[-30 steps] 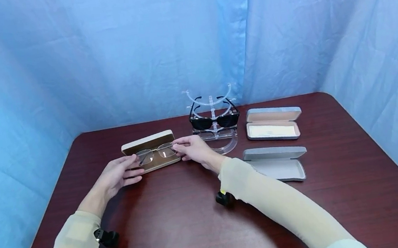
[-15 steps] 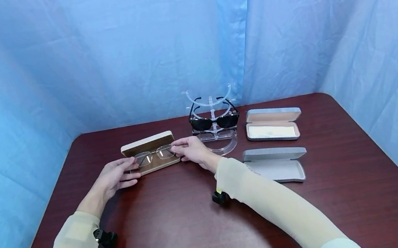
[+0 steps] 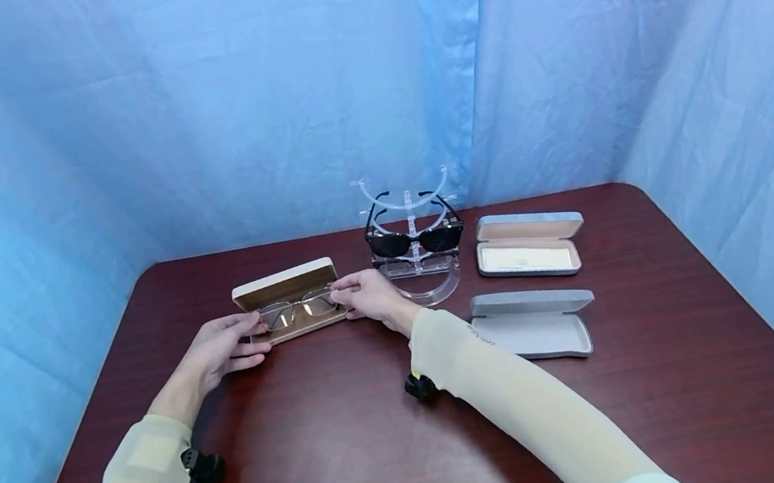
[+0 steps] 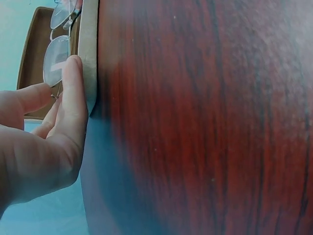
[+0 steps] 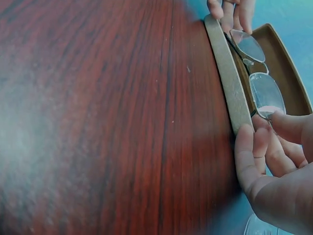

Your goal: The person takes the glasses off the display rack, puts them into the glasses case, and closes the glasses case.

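A pair of thin metal-framed eyeglasses (image 3: 318,303) is held between both hands in the opened eyeglass case (image 3: 281,288), which has a brown lining and a pale outside. My left hand (image 3: 221,347) pinches the left end of the frame near its hinge; one finger lies along the case's front wall (image 4: 89,58) in the left wrist view. At the opposite end, my right hand (image 3: 376,298) pinches the frame, thumb at the lens corner. In the right wrist view, fingertips of this hand (image 5: 279,181) rest at the case's front edge. The lenses face up and forward, temples partly hidden behind them.
Right of the case stands a clear acrylic display stand (image 3: 431,294) bearing black sunglasses (image 3: 391,244). Farther right, an open case (image 3: 527,228) contains a pale cloth (image 3: 524,258). Nearer, another open grey case (image 3: 534,302) lies partly behind the right sleeve. Blue curtains (image 3: 267,110) surround the table.
The eyeglasses have come down slightly with both hands and sit lower in the case. The right forearm has shifted a little left. The stand and other cases stay put.
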Tool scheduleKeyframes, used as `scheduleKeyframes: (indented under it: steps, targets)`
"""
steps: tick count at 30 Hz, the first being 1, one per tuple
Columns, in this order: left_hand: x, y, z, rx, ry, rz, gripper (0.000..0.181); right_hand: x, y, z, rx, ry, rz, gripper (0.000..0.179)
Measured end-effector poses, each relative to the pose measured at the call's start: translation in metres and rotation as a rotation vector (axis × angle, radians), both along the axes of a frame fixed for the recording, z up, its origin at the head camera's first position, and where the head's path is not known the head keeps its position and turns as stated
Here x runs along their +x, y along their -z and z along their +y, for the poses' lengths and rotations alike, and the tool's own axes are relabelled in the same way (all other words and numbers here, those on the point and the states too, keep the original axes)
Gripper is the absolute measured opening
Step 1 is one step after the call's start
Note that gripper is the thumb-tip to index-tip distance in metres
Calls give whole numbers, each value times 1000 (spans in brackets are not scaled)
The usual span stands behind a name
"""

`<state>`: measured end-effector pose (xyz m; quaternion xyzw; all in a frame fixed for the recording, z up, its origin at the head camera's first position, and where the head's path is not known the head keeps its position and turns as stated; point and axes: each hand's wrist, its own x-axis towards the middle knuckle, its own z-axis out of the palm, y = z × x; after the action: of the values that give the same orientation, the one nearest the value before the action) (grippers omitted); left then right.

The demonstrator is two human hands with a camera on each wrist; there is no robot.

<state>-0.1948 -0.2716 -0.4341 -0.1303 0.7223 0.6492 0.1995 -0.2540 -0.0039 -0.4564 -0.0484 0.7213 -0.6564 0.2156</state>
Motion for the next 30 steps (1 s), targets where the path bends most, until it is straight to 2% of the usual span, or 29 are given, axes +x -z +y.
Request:
scheduleKeyframes:
  steps: [10, 21, 30]
  targets:
    - [0, 1, 1, 2, -16, -10, 63, 0, -2, 1, 27, -23, -11, 31]
    - [0, -1, 0, 25, -26, 8, 61, 1, -5, 0, 69, -5, 50, 25]
    - [1, 3, -1, 32, -17, -1, 63, 3, -5, 0, 68, -19, 54, 24]
